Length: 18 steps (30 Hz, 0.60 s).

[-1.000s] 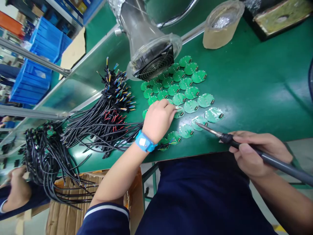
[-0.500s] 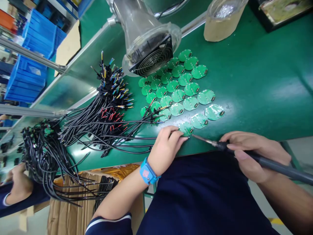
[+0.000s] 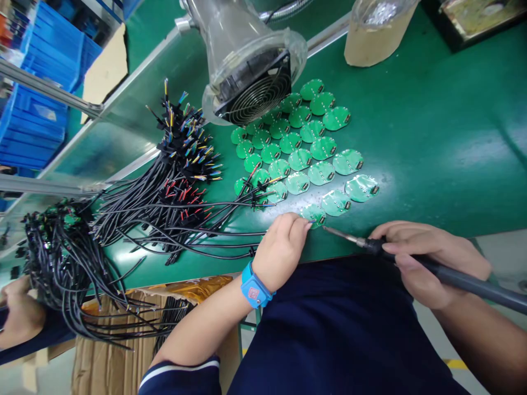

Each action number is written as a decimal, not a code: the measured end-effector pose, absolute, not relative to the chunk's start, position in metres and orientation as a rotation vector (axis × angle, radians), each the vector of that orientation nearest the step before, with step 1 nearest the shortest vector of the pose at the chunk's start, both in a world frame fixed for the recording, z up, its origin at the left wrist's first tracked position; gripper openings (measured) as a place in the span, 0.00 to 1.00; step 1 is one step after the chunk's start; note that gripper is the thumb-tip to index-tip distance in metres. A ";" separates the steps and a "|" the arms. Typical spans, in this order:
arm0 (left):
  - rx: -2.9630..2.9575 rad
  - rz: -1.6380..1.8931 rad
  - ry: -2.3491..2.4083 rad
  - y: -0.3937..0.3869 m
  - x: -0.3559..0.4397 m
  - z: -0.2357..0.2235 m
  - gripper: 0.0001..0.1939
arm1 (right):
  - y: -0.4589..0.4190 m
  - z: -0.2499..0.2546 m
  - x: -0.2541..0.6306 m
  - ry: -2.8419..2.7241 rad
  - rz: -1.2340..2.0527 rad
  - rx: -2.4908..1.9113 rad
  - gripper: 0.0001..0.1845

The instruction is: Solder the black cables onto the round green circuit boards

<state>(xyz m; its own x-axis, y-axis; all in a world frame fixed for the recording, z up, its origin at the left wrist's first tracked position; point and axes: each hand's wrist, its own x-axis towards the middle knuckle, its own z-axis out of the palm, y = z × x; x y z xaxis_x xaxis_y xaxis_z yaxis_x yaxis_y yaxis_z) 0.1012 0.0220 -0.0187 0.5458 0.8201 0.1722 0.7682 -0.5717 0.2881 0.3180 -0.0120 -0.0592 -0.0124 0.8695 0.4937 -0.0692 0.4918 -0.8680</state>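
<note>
My left hand (image 3: pixel 283 244), with a blue band at the wrist, is closed in a pinch on the end of a black cable (image 3: pixel 251 234). A short wire tip pokes from its fingertips over the nearest round green circuit board (image 3: pixel 313 214). In my right hand (image 3: pixel 428 252) is a soldering iron (image 3: pixel 374 245), gripped like a pen by its dark handle. The iron's tip points left, close to the lower edge of that same board. Whether tip and board touch, I cannot tell. Several similar boards (image 3: pixel 323 148) lie in rows behind it.
Bundles of black cables (image 3: pixel 135 203) with bared coloured wires lie to the left. A fan in a clear hood (image 3: pixel 259 93) hangs over the far boards. A tan-sided container (image 3: pixel 373 38) stands at the back. Another person's hand (image 3: pixel 20 312) is at far left, near a cardboard box (image 3: pixel 111 356).
My left hand has shifted slightly right, and its fingertips have risen, bringing the wire tip over the board. My right hand and the iron stay almost still.
</note>
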 end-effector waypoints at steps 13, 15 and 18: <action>2.342 0.561 1.379 0.022 0.107 -0.017 0.05 | -0.005 -0.048 0.315 -1.545 0.814 -0.764 0.19; 2.302 0.585 1.380 0.023 0.107 -0.016 0.05 | -0.003 -0.046 0.314 -1.569 0.802 -0.770 0.19; 2.281 0.596 1.387 0.023 0.107 -0.017 0.05 | -0.002 -0.045 0.312 -1.599 0.782 -0.794 0.18</action>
